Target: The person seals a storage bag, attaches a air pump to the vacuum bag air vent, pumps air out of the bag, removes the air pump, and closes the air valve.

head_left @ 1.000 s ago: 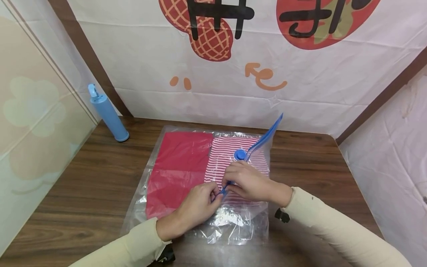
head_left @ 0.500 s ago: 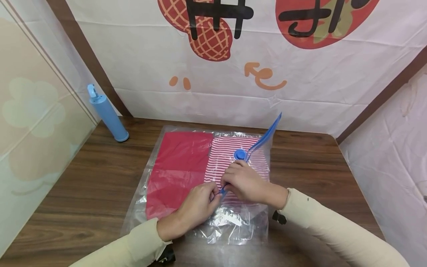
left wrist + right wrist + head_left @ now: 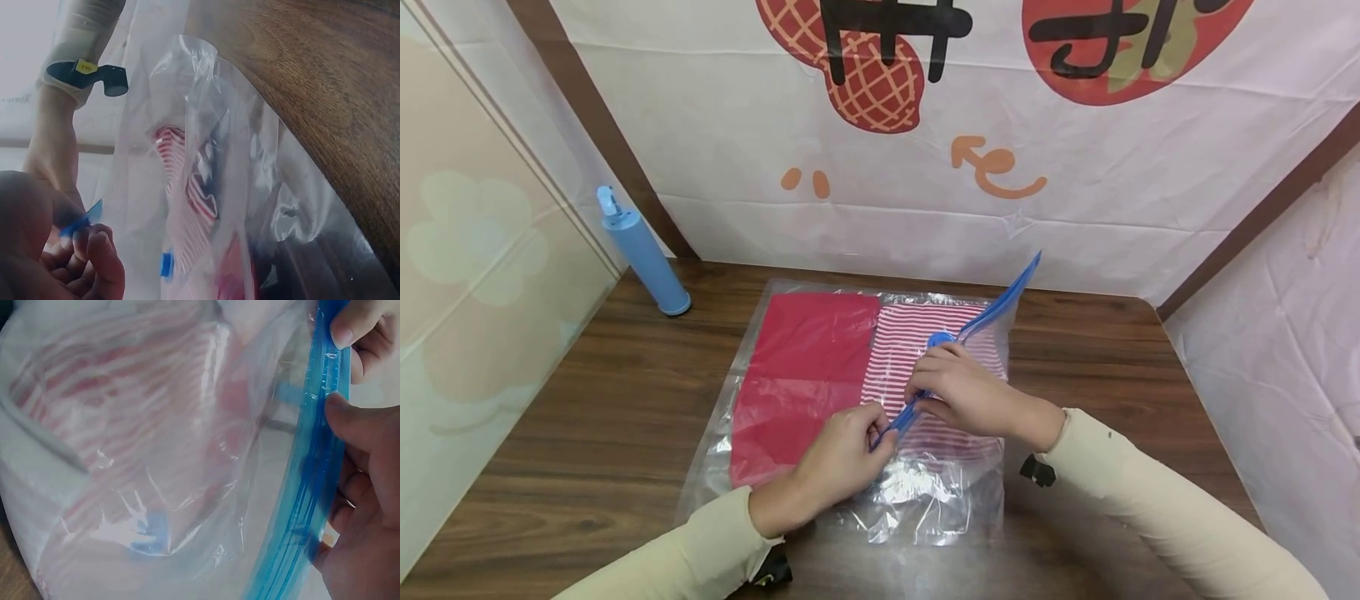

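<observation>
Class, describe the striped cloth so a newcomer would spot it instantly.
On the brown table lies a clear plastic bag. Inside, at the right in the head view, is the striped cloth. Its red-and-white stripes set it apart from the plain red cloth beside it.

This looks like a small, booth-like nook, though whether it belongs to a home or a studio cannot be told; a creased white backdrop (image 3: pixel 880 225), printed with bold black strokes and cartoonish red shapes, hangs behind a wood-grain counter (image 3: pixel 587 400); a pastel flower-print panel (image 3: pixel 482 333) closes the left side, a pale wrinkled hanging (image 3: pixel 1277 333) the right; a clear bag (image 3: pixel 917 500) of red and striped fabric adds a household note.
</observation>
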A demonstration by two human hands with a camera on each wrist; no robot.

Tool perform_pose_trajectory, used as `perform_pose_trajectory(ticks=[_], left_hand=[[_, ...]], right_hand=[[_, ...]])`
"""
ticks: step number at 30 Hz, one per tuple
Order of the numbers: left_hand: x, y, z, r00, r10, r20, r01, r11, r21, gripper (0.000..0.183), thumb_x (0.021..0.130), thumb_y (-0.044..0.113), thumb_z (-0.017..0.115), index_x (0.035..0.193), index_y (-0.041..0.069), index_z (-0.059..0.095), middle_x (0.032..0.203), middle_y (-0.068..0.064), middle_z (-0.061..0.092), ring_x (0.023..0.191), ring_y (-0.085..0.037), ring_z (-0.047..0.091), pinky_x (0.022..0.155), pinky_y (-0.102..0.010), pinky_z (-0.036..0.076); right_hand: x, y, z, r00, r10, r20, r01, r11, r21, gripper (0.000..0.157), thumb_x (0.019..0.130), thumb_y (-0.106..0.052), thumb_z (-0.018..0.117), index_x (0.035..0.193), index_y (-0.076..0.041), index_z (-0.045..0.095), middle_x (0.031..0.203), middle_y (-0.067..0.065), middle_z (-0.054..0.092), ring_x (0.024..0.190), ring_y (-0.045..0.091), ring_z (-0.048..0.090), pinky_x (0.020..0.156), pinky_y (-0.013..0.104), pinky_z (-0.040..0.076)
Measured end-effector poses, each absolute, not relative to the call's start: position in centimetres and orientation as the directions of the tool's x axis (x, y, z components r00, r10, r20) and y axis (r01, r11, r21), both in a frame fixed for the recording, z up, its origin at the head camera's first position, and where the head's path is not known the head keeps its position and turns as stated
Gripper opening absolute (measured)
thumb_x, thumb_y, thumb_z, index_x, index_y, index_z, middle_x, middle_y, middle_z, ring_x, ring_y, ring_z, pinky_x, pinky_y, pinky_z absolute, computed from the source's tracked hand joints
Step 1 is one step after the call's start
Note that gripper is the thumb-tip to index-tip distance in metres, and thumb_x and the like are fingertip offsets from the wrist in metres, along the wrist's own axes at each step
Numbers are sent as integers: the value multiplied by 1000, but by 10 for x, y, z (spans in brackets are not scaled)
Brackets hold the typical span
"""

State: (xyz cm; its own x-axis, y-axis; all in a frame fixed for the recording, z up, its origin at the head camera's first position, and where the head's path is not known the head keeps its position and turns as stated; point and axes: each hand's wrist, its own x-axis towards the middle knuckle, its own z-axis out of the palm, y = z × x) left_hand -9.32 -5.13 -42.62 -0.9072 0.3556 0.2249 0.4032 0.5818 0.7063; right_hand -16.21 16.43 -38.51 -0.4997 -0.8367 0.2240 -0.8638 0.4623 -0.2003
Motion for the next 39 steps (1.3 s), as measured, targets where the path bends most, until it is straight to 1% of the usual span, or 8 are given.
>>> perform_pose_trajectory(ticks=[4, 10, 14, 20, 29, 32, 36, 39], left_hand=[[-93, -49, -425, -908, 343, 241, 406, 574, 711, 18, 87, 7, 72, 79, 14, 57, 59, 10, 41, 50, 1, 34, 45, -21, 33], [-92, -47, -423, -919, 342, 199, 371, 572, 731, 7, 90, 10, 71, 89, 13, 66, 67, 10, 55, 47, 1, 38, 45, -22, 39], [-92, -47, -422, -926, 327, 190, 354, 573, 739, 11, 90, 11, 73, 85, 15, 64, 64, 10, 50, 47, 1, 38, 45, -22, 38], [-93, -47, -421, -921, 319, 224, 378, 591, 712, 18, 88, 10, 74, 78, 16, 60, 60, 12, 44, 52, 0, 39, 48, -22, 37], [-94, -46, -422, -908, 334, 252, 409, 584, 701, 21, 87, 3, 72, 77, 15, 58, 65, 9, 49, 59, -3, 44, 52, -22, 41], [-95, -46, -422, -906, 337, 255, 413, 583, 699, 19, 86, 3, 72, 78, 14, 58, 65, 9, 48, 59, -4, 44, 52, -22, 41], [-95, -49, -422, -926, 315, 210, 362, 578, 731, 14, 84, 6, 71, 82, 13, 59, 66, 8, 49, 56, -3, 44, 48, -22, 39], [-95, -51, -422, -942, 282, 179, 316, 579, 752, 12, 86, 9, 70, 84, 13, 59, 68, 7, 50, 54, -4, 45, 46, -23, 39]], right_hand=[[-161, 165, -383, -504, -839, 205, -862, 472, -187, 11, 89, -22, 80, 98, -18, 74, 96, -9, 70, 102, 15, 60, 108, 47, 38], [-160, 163, -384, -512, -834, 206, -858, 482, -177, 11, 90, -28, 79, 96, -19, 75, 93, -10, 72, 97, 13, 63, 108, 48, 39], [-159, 161, -385, -528, -819, 223, -847, 489, -210, 10, 88, -26, 81, 94, -20, 75, 93, -10, 71, 96, 11, 63, 108, 48, 38], [-157, 158, -390, -542, -806, 237, -835, 484, -261, 11, 86, -20, 82, 90, -20, 72, 92, -10, 68, 96, 11, 62, 108, 49, 37], [-153, 155, -392, -540, -810, 229, -841, 506, -191, 10, 88, -16, 78, 91, -18, 69, 91, -8, 66, 95, 13, 61, 107, 47, 37], [-153, 155, -391, -545, -805, 234, -837, 508, -203, 9, 89, -15, 78, 91, -18, 70, 90, -8, 67, 95, 14, 61, 106, 47, 38], [-156, 156, -389, -559, -789, 255, -827, 509, -240, 7, 90, -14, 77, 92, -17, 71, 92, -8, 68, 96, 15, 61, 105, 46, 39], [-158, 159, -387, -565, -778, 274, -823, 509, -252, 8, 90, -12, 77, 94, -16, 71, 93, -7, 68, 97, 16, 61, 104, 46, 39]])
